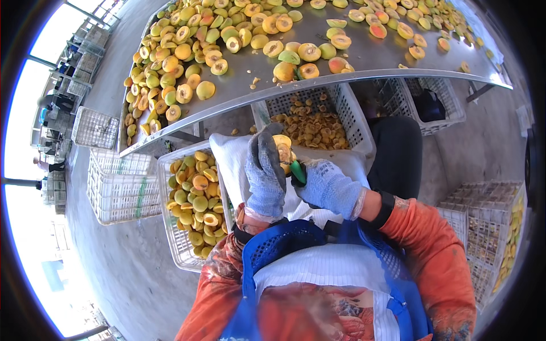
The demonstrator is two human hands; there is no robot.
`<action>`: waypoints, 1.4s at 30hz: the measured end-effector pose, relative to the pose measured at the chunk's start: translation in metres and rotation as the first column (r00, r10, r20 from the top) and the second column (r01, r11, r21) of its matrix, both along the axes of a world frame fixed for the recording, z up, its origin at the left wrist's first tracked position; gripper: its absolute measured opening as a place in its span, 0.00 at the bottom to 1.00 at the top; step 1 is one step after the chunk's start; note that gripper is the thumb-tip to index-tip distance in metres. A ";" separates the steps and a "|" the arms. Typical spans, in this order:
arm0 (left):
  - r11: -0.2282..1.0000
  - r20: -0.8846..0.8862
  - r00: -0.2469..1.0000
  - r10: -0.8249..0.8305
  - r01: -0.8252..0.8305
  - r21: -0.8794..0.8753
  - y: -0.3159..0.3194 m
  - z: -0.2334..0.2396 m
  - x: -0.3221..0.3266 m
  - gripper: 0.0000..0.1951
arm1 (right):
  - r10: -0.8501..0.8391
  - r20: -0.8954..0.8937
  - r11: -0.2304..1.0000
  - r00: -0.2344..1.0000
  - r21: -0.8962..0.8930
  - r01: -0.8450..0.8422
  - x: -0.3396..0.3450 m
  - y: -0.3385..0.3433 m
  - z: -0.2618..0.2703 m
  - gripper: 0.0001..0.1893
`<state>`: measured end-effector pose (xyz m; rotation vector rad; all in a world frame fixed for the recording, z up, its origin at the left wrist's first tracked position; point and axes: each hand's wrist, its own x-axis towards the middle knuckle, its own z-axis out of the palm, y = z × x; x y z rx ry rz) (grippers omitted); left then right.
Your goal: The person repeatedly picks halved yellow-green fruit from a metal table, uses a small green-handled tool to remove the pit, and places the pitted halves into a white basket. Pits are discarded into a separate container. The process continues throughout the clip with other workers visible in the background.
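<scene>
My left hand (265,170), in a grey-blue knit glove, holds a halved yellow stone fruit (285,154), its cut face with the brown pit area turned towards my right hand. My right hand (328,185), in a similar glove, grips a tool by its green handle (298,171) against the fruit; the tool's working end is hidden. Both hands are over a white cloth (232,157) on my lap. Beyond them, a metal table (239,91) bears many fruit halves (184,93), most of them yellow or green, some with cut faces up.
Below the table's edge, a white plastic crate (356,121) holds small brown-yellow pieces, probably pits. A crate of fruit halves (170,238) stands at my left. Stacked crates (123,187) stand farther left, others (482,238) at right. Another crate (454,106) holds a dark item. People are far off at left.
</scene>
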<state>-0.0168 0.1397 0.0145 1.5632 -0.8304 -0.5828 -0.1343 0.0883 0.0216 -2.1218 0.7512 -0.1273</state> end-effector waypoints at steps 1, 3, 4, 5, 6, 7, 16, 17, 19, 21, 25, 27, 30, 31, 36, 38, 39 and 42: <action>1.000 -0.004 1.000 -0.006 0.006 0.002 -0.001 0.005 -0.002 0.23 | -0.006 -0.004 1.000 1.000 0.002 0.006 -0.001 0.001 -0.001 0.11; 0.997 -0.063 0.998 0.006 -0.010 -0.072 0.000 0.020 -0.006 0.22 | 0.090 0.106 0.990 0.990 0.103 -0.101 -0.002 0.006 0.006 0.12; 0.998 0.114 0.993 -0.013 0.020 -0.066 0.002 0.019 0.000 0.22 | 0.011 -0.070 0.859 0.998 0.512 0.026 -0.001 0.006 0.037 0.13; 0.998 0.115 0.993 -0.008 0.016 -0.062 0.004 0.014 0.001 0.22 | 0.016 -0.068 0.857 0.998 0.515 0.021 -0.001 0.006 0.035 0.13; 0.999 0.125 0.992 -0.009 0.014 -0.041 0.005 0.010 0.001 0.22 | 0.023 -0.040 0.903 0.999 0.429 -0.004 -0.004 0.006 0.034 0.13; 1.000 0.138 0.990 -0.009 0.012 -0.021 0.006 0.002 0.003 0.23 | 0.034 -0.010 0.941 0.999 0.338 -0.028 -0.007 0.005 0.031 0.13; 0.986 0.072 0.984 -0.162 0.164 -0.030 -0.009 0.023 0.004 0.20 | 0.078 -0.144 0.955 0.987 -0.274 -0.115 -0.010 -0.018 0.018 0.15; 0.986 0.072 0.985 -0.160 0.162 -0.028 -0.008 0.021 0.002 0.20 | 0.035 -0.071 0.970 0.997 -0.237 -0.051 -0.008 -0.006 0.019 0.15; 0.993 -0.259 0.965 -0.025 -0.007 -0.122 -0.008 0.016 -0.006 0.19 | 0.024 0.062 0.974 0.998 -0.225 -0.009 -0.006 0.004 0.007 0.13; 0.993 -0.009 0.997 -0.080 0.079 -0.087 -0.005 -0.001 0.001 0.19 | -0.013 0.006 0.994 1.000 -0.112 0.013 -0.011 0.002 0.001 0.11; 0.989 -0.221 0.974 -0.047 0.014 -0.146 -0.009 0.010 -0.006 0.19 | 0.137 0.214 0.973 0.967 -0.213 -0.090 -0.011 0.003 0.002 0.09; 0.979 -0.343 0.939 -0.040 -0.033 -0.203 -0.010 0.021 -0.017 0.19 | 0.038 0.206 0.999 0.978 -0.028 -0.033 -0.011 0.006 0.008 0.09; 0.972 0.209 0.949 -0.234 0.237 0.014 -0.008 0.003 0.008 0.19 | 0.092 -0.079 0.996 0.993 0.017 -0.091 -0.010 -0.012 -0.007 0.10; 0.970 0.208 0.948 -0.239 0.242 0.013 -0.010 0.002 0.006 0.19 | 0.086 -0.081 0.996 0.993 0.016 -0.085 -0.009 -0.015 -0.009 0.10; 0.978 -0.255 0.961 -0.104 0.052 -0.200 -0.005 0.019 -0.009 0.17 | -0.015 0.113 0.961 0.993 0.275 -0.017 -0.007 0.007 0.026 0.12; 0.976 -0.346 0.930 -0.124 0.052 -0.210 -0.006 0.019 -0.012 0.17 | -0.127 0.291 0.966 0.948 0.255 0.051 -0.008 0.013 0.014 0.13; 0.976 -0.348 0.929 -0.128 0.056 -0.210 -0.007 0.018 -0.009 0.17 | -0.059 0.120 0.929 0.991 0.370 0.011 -0.005 0.003 0.023 0.11; 0.972 0.004 0.984 -0.179 0.178 -0.152 -0.018 0.023 0.004 0.19 | -0.066 0.019 0.795 0.998 0.605 0.041 -0.005 -0.008 0.040 0.10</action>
